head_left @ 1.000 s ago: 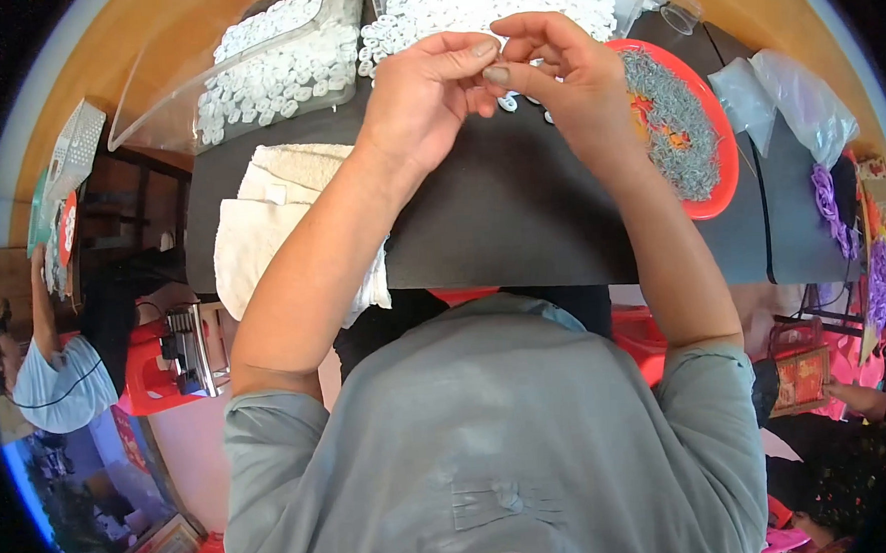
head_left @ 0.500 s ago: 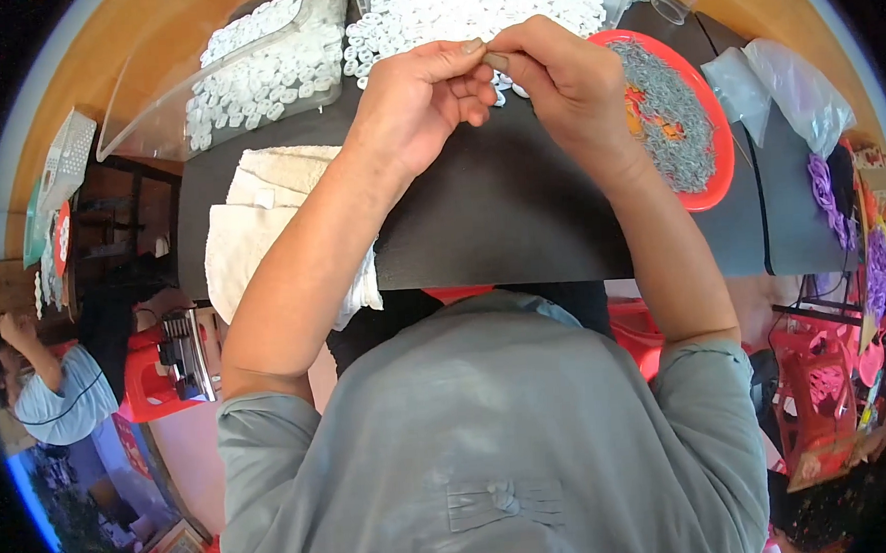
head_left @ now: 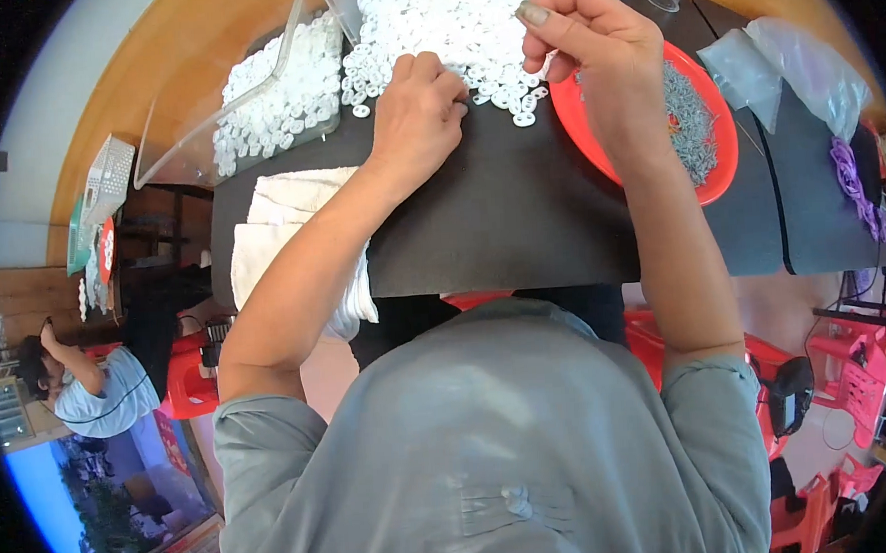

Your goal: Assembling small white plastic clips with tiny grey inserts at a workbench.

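At the near edge of a heap of small white oval pieces [head_left: 450, 21] with holes, my left hand [head_left: 417, 113] is lowered with its fingers curled inward. Whatever lies under those fingertips is hidden. My right hand [head_left: 617, 62] is raised over the left side of a red basin [head_left: 580, 119], thumb and fingers pressed together. Anything in that pinch is too small to make out. Many tiny grey metal pieces [head_left: 696, 128] fill the basin, with a bit of orange among them. A few loose white pieces [head_left: 523, 118] lie between my hands on the dark table.
A clear plastic bin [head_left: 283, 85] of white pieces stands at the back left. Folded cream cloth [head_left: 289, 199] lies by my left forearm. Clear plastic bags [head_left: 803, 67] and purple cord [head_left: 854, 180] are at the right. Far left, another person [head_left: 103, 389] sits.
My hands, earlier together fingertip to fingertip, have parted. The left has turned palm down onto the white heap; the right has moved right, beside the basin. The view has shifted slightly.
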Tool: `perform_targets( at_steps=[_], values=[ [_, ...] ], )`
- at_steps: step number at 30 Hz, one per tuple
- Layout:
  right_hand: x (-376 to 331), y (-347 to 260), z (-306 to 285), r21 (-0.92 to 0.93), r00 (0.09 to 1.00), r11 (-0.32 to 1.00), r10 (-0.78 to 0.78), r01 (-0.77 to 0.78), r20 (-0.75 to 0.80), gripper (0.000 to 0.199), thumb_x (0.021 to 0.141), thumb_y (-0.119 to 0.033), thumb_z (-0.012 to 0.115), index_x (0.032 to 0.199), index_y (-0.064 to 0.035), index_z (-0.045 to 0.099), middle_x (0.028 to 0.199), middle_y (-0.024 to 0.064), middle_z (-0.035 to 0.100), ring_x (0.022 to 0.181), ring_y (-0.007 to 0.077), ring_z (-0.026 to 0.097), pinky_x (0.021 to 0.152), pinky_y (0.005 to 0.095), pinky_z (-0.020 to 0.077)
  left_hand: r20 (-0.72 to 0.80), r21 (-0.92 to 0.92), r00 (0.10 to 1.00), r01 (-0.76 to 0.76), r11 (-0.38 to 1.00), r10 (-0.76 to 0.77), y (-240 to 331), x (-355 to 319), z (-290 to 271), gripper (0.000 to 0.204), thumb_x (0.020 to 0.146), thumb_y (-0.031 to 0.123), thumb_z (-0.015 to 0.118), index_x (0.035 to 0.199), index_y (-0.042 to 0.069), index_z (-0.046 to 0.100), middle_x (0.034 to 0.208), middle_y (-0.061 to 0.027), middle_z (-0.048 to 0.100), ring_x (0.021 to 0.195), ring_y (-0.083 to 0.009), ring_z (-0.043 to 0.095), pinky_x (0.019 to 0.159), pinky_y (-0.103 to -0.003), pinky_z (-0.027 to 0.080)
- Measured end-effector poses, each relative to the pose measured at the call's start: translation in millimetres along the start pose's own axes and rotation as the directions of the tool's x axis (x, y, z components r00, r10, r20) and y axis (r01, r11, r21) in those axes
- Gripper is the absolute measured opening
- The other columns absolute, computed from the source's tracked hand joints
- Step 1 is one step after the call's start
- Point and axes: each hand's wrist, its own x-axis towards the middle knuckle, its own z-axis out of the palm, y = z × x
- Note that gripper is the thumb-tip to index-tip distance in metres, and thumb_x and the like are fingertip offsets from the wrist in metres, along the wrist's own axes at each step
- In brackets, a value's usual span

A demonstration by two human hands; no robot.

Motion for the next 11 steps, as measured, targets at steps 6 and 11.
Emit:
perform_targets(
  at_steps=[6, 11],
  values=[
    [-0.8, -4.2, 2.9, 0.193, 0.997, 0.978, 0.079, -0.082, 0.026, 0.009, 0.086, -0.008, 0.066, 0.084, 0.0005, 0.064, 0.066, 0.002, 0.059, 0.057, 0.0055, 0.052, 0.053, 0.0178, 0.0381, 0.118, 0.176, 0.971, -0.225, 0.958, 0.207, 1.6, 15.6, 6.0, 0.009, 0.068, 0.004, 0.068, 0.075, 0.004, 0.063, 0.087, -0.0084, 0.054, 0.086, -0.0273, 0.053, 0.065, -0.039, 0.047],
    [0.0, -1.0, 2.5, 0.181, 0.999, 0.982, 0.046, -0.05, 0.029, 0.008, 0.086, -0.008, 0.066, 0.084, 0.0, 0.063, 0.066, 0.0011, 0.06, 0.056, 0.004, 0.051, 0.052, 0.0165, 0.0363, 0.227, 0.255, 0.921, -0.369, 0.894, 0.316, -2.3, 20.4, 12.0, 0.01, 0.067, 0.008, 0.068, 0.076, 0.006, 0.064, 0.087, -0.0074, 0.056, 0.087, -0.0261, 0.055, 0.065, -0.041, 0.046]
  ],
)
